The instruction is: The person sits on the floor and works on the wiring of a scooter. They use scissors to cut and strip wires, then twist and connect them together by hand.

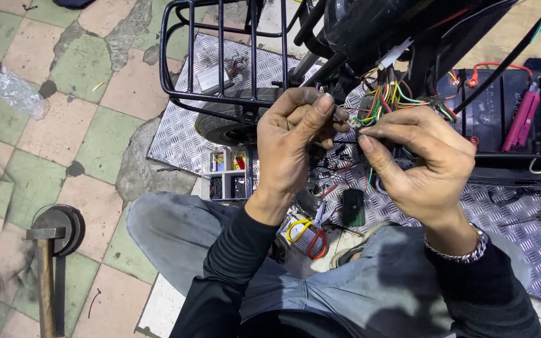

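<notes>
My left hand (295, 141) and my right hand (417, 159) are raised close together in front of a black scooter's front end. Both pinch a thin wire (350, 131) between thumb and fingertips, where they almost touch. Behind the fingers hangs a tangled bundle of coloured wires (388, 99) in orange, green, yellow and red. A white connector (394, 54) sits above the bundle. The wire's end is hidden by my fingers.
A black wire basket (220, 56) and the front tyre (220, 128) stand over a checker-plate sheet (515, 219). Below my hands lie yellow-and-red scissors (311, 233), a small parts box (226, 175) and a dark green block (352, 206). A hammer (45, 263) rests on the tiled floor at left.
</notes>
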